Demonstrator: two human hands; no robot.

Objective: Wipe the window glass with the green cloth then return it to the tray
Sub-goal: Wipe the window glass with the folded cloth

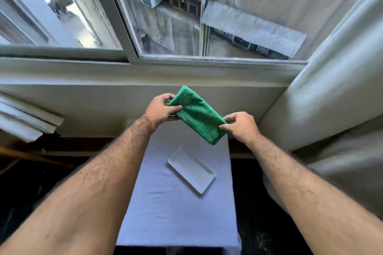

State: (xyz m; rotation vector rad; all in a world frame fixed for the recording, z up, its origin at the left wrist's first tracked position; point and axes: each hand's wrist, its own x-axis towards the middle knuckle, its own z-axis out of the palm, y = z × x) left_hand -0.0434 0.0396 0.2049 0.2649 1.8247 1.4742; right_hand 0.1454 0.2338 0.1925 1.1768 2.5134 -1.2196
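Both of my forearms reach away from the camera over the table (176, 213), draped in a pale lavender sheet. Beyond it stands the window glass (207, 16), far and high, with a white curtain (331, 89) at the right. Between my hands the folded green cloth (196, 114) hangs in the air above the table. My left hand (160, 109) pinches its far left end; my right hand (242, 125) pinches its near right corner. Nearer, the white tray (191, 168) lies bare on the sheet.
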